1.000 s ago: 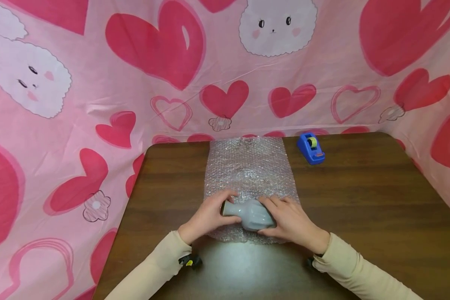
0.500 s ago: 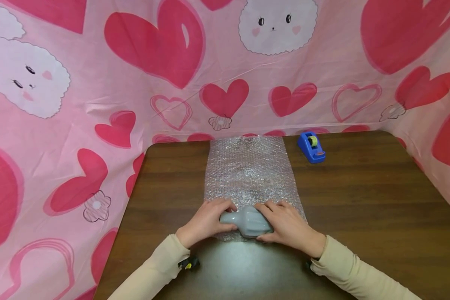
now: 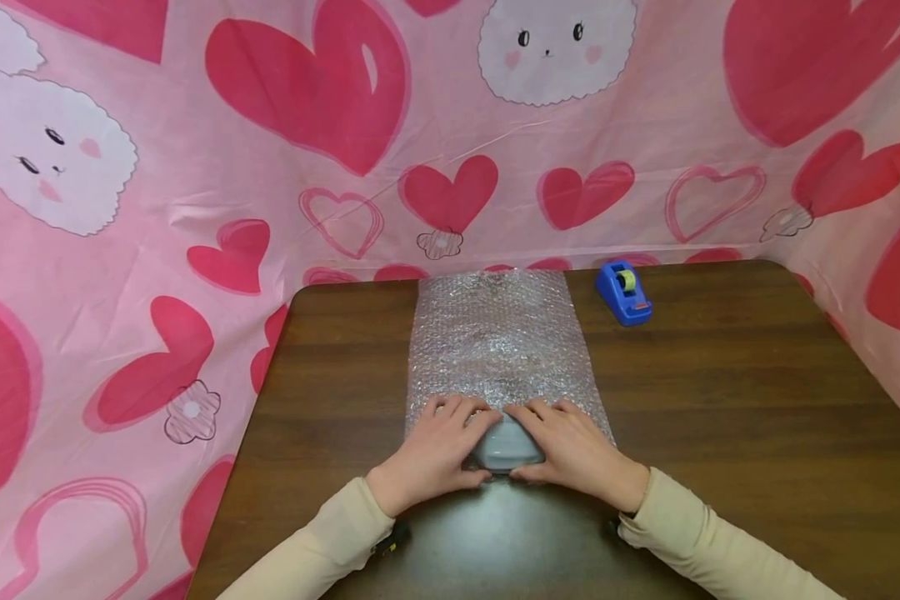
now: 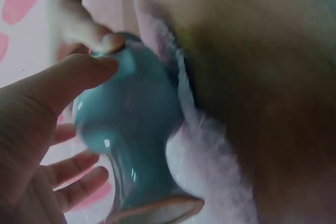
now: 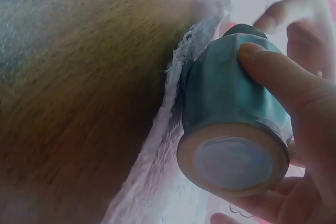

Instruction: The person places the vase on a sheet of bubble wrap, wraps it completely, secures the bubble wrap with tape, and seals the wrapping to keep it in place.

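Observation:
A glossy grey-blue ceramic vase (image 3: 507,447) lies on its side on the near end of a bubble wrap sheet (image 3: 498,333). Around its neck end curls my left hand (image 3: 437,450), hiding the neck in the head view; its thumb presses the rounded body in the left wrist view, where the flared mouth (image 4: 157,211) shows an unglazed-looking brown rim. My right hand (image 3: 581,454) grips the base end, thumb along the near side and fingers over the far side. The right wrist view shows the round base (image 5: 233,160), its ring pale brown. Both sets of fingertips almost meet over the vase.
A blue tape dispenser (image 3: 624,293) with a yellowish roll stands at the back, right of the wrap. The brown wooden table (image 3: 720,375) spreads to both sides. Behind it hangs a pink cloth (image 3: 525,137) printed with hearts.
The vase has come slightly nearer the wrap's front edge. My left hand has slid right from the mouth onto the body, covering the neck. The right hand keeps its hold.

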Demonstrator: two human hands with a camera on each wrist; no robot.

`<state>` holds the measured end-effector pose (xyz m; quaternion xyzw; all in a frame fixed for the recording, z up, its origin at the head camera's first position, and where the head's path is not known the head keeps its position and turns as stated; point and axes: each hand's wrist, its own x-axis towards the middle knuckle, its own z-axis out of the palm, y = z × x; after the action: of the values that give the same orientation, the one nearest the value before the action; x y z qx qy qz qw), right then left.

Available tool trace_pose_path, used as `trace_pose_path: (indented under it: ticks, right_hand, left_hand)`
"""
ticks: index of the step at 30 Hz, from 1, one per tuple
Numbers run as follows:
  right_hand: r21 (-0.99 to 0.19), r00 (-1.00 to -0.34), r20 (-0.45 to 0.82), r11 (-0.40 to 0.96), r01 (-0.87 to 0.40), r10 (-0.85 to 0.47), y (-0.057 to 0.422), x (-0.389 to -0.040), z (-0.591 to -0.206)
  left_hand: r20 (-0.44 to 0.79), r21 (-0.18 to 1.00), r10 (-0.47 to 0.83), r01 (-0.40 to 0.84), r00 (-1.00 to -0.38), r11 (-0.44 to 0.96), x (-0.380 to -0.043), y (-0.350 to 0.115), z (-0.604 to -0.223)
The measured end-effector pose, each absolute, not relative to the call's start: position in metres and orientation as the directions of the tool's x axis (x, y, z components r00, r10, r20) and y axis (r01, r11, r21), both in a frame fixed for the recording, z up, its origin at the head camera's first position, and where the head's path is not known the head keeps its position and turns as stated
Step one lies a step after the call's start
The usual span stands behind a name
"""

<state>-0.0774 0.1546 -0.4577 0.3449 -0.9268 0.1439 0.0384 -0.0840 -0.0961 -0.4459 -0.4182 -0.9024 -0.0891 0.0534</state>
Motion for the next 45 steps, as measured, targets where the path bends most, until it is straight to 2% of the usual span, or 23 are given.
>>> trace_pose_path:
  ticks: [3, 10, 17, 30, 36, 40, 45]
  right_hand:
    - [-0.241, -0.760, 0.167, 0.722, -0.649, -0.628, 0.154, -0.078, -0.457]
    - [-0.239, -0.765, 0.153, 0.728, -0.643, -0.626, 0.155, -0.077, -0.458]
    - [-0.268, -0.771, 0.127, 0.726, -0.633, -0.625, 0.156, -0.079, -0.458]
    - [-0.277, -0.759, 0.076, 0.718, -0.639, -0.646, 0.153, -0.073, -0.458]
    - [-0.143, -0.739, 0.115, 0.725, -0.674, -0.664, 0.147, -0.069, -0.465]
    - [-0.039, -0.703, 0.180, 0.709, -0.704, -0.688, 0.144, -0.069, -0.467]
    - [-0.041, -0.689, 0.229, 0.700, -0.713, -0.688, 0.143, -0.069, -0.466]
  left_hand:
    - [0.156, 0.075, 0.759, 0.774, -0.632, 0.629, -0.080, -0.092, -0.451]
    - [0.146, -0.129, 0.761, 0.751, -0.632, 0.648, -0.072, -0.087, -0.465]
    - [0.179, -0.198, 0.756, 0.730, -0.629, 0.654, -0.071, -0.085, -0.471]
    - [0.186, -0.104, 0.743, 0.739, -0.643, 0.666, -0.075, -0.089, -0.457]
    - [0.182, 0.001, 0.733, 0.745, -0.656, 0.667, -0.080, -0.093, -0.458]
    - [0.209, 0.023, 0.731, 0.750, -0.650, 0.660, -0.082, -0.094, -0.458]
    - [0.252, -0.004, 0.728, 0.752, -0.637, 0.660, -0.082, -0.093, -0.461]
